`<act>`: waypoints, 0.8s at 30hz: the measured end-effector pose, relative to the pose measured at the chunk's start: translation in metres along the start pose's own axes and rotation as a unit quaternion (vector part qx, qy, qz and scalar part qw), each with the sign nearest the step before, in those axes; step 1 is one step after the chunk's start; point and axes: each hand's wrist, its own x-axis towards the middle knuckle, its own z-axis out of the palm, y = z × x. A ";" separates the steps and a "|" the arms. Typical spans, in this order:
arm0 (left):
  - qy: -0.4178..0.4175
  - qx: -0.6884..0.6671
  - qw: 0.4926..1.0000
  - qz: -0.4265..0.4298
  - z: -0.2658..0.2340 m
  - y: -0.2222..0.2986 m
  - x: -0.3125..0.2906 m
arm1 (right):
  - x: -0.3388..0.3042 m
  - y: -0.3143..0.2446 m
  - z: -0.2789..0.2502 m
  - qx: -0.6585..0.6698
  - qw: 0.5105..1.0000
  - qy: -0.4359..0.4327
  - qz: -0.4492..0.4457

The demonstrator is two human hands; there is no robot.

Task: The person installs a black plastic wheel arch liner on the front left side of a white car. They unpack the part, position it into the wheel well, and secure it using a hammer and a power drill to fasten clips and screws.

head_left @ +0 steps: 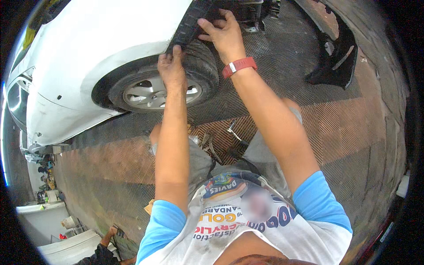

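A white car's front fender point(128, 26) arches over the wheel point(150, 92) at the upper left. Along the fender's front edge runs a ribbed black plastic strip point(189, 22). My left hand point(172, 73) is closed on the lower end of this strip, thumb uppermost, just above the tyre. On the strip's other side is my right hand point(227, 37), a red band point(240, 66) round its wrist. Its fingers are spread and slightly bent, and the thumb tip reaches the strip's side. I see nothing held in it.
A black curved car part point(338, 62) lies on the ribbed floor mat at the right. Between my knees are several tools, one a metal-shafted tool point(236, 132). Another person's arm point(107, 236) shows at the lower left, near white panels point(44, 216).
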 end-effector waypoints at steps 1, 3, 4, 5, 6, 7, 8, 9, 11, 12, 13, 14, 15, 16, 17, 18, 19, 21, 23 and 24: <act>0.000 -0.003 1.000 0.004 0.003 0.001 -0.001 | 0.001 -0.001 0.000 0.000 1.000 -0.002 -0.002; 0.004 0.011 1.000 0.017 0.005 0.002 -0.001 | 0.001 -0.002 0.000 0.001 1.000 -0.005 -0.005; 0.007 0.028 0.999 0.026 0.004 0.002 -0.001 | 0.001 -0.003 0.001 -0.012 1.000 -0.001 -0.004; 0.010 0.045 0.998 0.035 0.003 0.003 0.000 | 0.002 -0.004 0.003 -0.025 1.000 0.004 -0.003; 0.007 0.065 0.997 0.033 0.002 0.002 -0.001 | 0.002 -0.004 0.003 -0.039 0.999 0.010 -0.002; 0.004 0.084 0.996 0.032 0.000 0.001 -0.001 | 0.004 -0.002 0.001 -0.051 0.999 0.007 -0.013; 0.000 0.103 0.994 0.030 -0.002 0.000 -0.001 | 0.009 0.001 -0.002 -0.064 0.998 0.004 -0.025; 0.001 0.102 0.995 0.022 -0.001 0.001 -0.002 | 0.012 0.000 -0.002 -0.075 0.996 0.001 -0.038; 0.002 0.100 0.995 0.007 0.002 0.001 -0.004 | 0.016 -0.002 -0.002 -0.057 0.997 0.009 -0.051; -0.014 0.067 0.998 -0.010 0.001 0.000 -0.005 | 0.016 -0.005 -0.001 -0.048 0.997 0.012 -0.056; -0.031 0.034 0.999 -0.027 0.000 -0.001 -0.005 | 0.016 -0.009 -0.001 -0.057 0.997 -0.008 -0.046; -0.048 0.002 0.998 -0.044 -0.002 -0.001 -0.005 | 0.015 -0.013 -0.003 -0.067 0.997 -0.028 -0.036; -0.045 0.009 0.998 -0.048 0.000 -0.002 -0.005 | 0.016 -0.016 -0.007 -0.079 0.995 -0.046 -0.027; -0.042 0.017 0.998 -0.051 0.002 -0.002 -0.006 | 0.019 -0.014 -0.007 -0.081 0.996 -0.031 -0.025; -0.038 0.025 0.997 -0.055 0.003 -0.002 -0.006 | 0.023 -0.013 -0.005 -0.083 0.996 -0.016 -0.022; -0.034 0.023 0.998 -0.050 0.001 -0.004 -0.004 | 0.025 -0.013 -0.002 -0.083 0.996 -0.003 -0.018; -0.030 0.021 0.998 -0.044 -0.002 -0.007 -0.001 | 0.026 -0.013 -0.001 -0.077 0.997 -0.010 -0.011; -0.028 0.011 0.999 -0.039 -0.002 -0.008 -0.001 | 0.030 -0.012 -0.003 -0.071 0.997 -0.021 0.004; -0.034 -0.007 0.999 -0.041 0.005 -0.008 -0.004 | 0.036 -0.004 -0.006 -0.051 0.999 -0.009 -0.015; -0.032 -0.013 0.999 -0.037 0.005 -0.009 -0.005 | 0.038 -0.002 -0.005 -0.039 0.999 -0.004 -0.024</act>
